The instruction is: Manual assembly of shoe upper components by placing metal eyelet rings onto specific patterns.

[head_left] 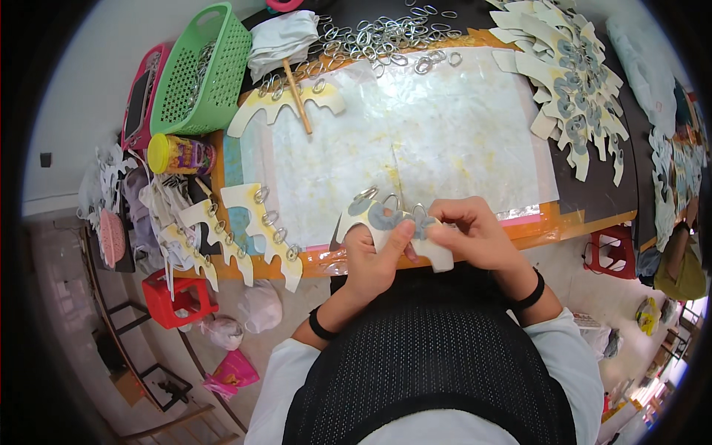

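Observation:
Both hands hold one cream-coloured cut piece with grey patches (440, 255), just over the table's near edge. Metal oval rings stand up along its upper side, one ring (366, 194) near its left end. My left hand (373, 261) grips the piece with the thumb pressed on a grey patch. My right hand (475, 233) pinches at the right grey patch with bent fingers; whatever lies between those fingertips is hidden. To the left, several cream pieces with rings and yellowish smears lie at the table edge, among them a ringed piece (254, 208).
A translucent sheet (460, 126) covers the table's middle. Loose oval rings (371, 33) are heaped at the back. Stacked cream-and-grey pieces (575, 81) lie at right. On the left stand a green basket (222, 74) and yellow-lidded jar (182, 154). A stick (297, 96) crosses another ringed piece (326, 96).

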A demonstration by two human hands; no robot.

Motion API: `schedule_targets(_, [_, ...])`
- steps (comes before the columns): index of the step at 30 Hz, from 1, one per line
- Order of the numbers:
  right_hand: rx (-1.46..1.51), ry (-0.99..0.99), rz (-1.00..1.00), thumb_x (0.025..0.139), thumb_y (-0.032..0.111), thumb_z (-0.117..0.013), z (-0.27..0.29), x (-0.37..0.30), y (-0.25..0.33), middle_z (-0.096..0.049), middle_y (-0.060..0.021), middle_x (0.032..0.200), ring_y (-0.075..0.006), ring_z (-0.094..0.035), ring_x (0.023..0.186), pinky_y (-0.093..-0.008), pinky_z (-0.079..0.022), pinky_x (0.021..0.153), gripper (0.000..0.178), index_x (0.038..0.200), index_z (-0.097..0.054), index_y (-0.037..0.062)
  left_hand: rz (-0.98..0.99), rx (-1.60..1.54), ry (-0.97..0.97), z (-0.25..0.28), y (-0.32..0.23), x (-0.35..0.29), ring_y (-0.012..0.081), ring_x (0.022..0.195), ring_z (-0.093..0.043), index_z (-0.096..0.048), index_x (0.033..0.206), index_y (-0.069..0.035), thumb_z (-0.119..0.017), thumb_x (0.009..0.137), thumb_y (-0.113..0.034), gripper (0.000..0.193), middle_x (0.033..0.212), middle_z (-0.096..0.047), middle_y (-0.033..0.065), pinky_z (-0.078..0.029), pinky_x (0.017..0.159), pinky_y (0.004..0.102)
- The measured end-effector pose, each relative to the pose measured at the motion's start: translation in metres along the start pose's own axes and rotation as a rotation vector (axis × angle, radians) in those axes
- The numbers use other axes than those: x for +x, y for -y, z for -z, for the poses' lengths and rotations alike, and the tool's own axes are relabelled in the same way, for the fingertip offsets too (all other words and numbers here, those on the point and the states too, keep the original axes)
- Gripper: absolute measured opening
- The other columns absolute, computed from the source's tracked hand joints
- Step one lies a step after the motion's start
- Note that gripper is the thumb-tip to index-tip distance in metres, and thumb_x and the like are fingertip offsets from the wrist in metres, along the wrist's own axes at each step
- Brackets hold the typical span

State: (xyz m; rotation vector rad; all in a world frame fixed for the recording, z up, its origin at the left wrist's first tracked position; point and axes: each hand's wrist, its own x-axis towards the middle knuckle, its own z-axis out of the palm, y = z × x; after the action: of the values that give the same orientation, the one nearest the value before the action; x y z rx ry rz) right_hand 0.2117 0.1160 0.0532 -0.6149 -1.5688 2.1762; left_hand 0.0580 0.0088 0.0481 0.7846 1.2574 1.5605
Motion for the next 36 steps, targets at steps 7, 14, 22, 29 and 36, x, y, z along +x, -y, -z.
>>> schedule_targets(7, [0.028,0.001,0.114,0.091,0.011,-0.065,-0.006,0.000,-0.011,-0.053,0.0007,0.074,-0.0051,-0.044,0.073,-0.0246,-0.036,0.064,0.014,0.084,-0.064,-0.0013,0.218,-0.536,0.081,0.004,0.008,0.002,0.0140,0.063,-0.064,-0.062,0.098,0.003,-0.058,0.097,-0.013,0.016,0.082,-0.065,0.0084,-0.054,0.052,0.0276])
schedule_targets(14, [0.071,-0.054,0.066,0.090,0.009,-0.067,-0.005,-0.001,-0.009,-0.055,0.0040,0.077,-0.0038,-0.045,0.075,-0.0223,-0.037,0.066,0.013,0.083,-0.064,-0.0005,0.184,-0.055,0.063,-0.002,-0.011,0.003,0.0101,0.070,-0.062,-0.065,0.103,0.001,-0.062,0.093,-0.009,0.014,0.085,-0.067,0.0046,-0.056,0.060,0.0292])
schedule_targets(22, [0.165,0.030,0.056,0.095,0.013,-0.061,-0.003,0.003,-0.007,-0.053,0.0044,0.078,-0.0025,-0.044,0.073,-0.0211,-0.035,0.063,0.018,0.082,-0.061,0.0004,-0.003,0.081,0.134,0.012,-0.001,0.002,0.0055,0.071,-0.055,-0.067,0.098,-0.001,-0.066,0.091,-0.011,0.012,0.079,-0.064,-0.0016,-0.044,0.064,0.0223])
schedule_targets(29, [0.064,-0.026,0.144,0.095,0.011,-0.059,0.000,0.001,-0.007,-0.050,0.0044,0.077,-0.0040,-0.042,0.072,-0.0231,-0.035,0.064,0.021,0.079,-0.056,-0.0015,0.049,-0.108,0.131,0.019,0.029,-0.005,0.0087,0.085,-0.058,-0.061,0.114,-0.002,-0.062,0.095,-0.021,0.026,0.099,-0.065,0.0036,-0.047,0.070,0.0245])
schedule_targets(36, [-0.092,0.050,0.171,0.095,0.012,-0.058,0.026,-0.006,-0.005,-0.048,0.0003,0.074,-0.0089,-0.043,0.073,-0.0251,-0.036,0.067,0.022,0.079,-0.054,-0.0019,0.092,-0.576,-0.073,0.026,0.017,0.014,0.0173,0.093,-0.065,-0.051,0.123,0.000,-0.041,0.105,-0.018,0.027,0.112,-0.065,0.0117,-0.055,0.073,0.0315])
